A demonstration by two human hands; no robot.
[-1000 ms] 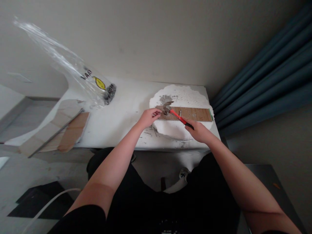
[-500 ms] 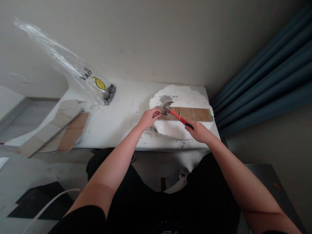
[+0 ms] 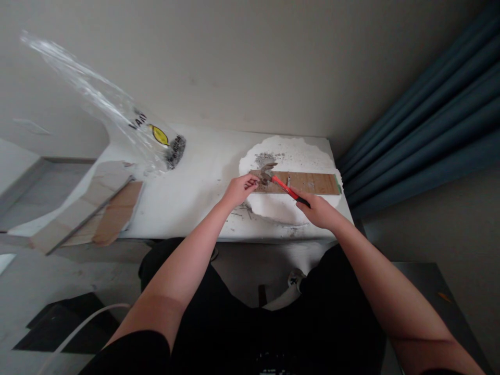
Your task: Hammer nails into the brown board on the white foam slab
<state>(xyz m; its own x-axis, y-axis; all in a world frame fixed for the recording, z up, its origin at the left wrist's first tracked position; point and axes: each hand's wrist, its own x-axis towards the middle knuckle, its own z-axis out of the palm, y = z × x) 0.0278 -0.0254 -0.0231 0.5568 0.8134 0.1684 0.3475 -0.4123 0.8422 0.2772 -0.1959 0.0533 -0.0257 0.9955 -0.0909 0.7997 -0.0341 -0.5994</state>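
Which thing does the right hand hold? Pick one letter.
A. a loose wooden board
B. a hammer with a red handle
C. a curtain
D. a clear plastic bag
B: the right hand grips the dark end of the hammer, whose head lies on the plank beside the left hand.

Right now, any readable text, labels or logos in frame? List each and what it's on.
"MAII": only a partial guess at the dark letters on the clear plastic bag; they are tilted and blurred.
Yellow oval logo on the same bag: its inner mark is too small to read.
Dark printed band at the bag's lower end: blurred, unreadable.
Hammer, wooden board, white table: no text visible.
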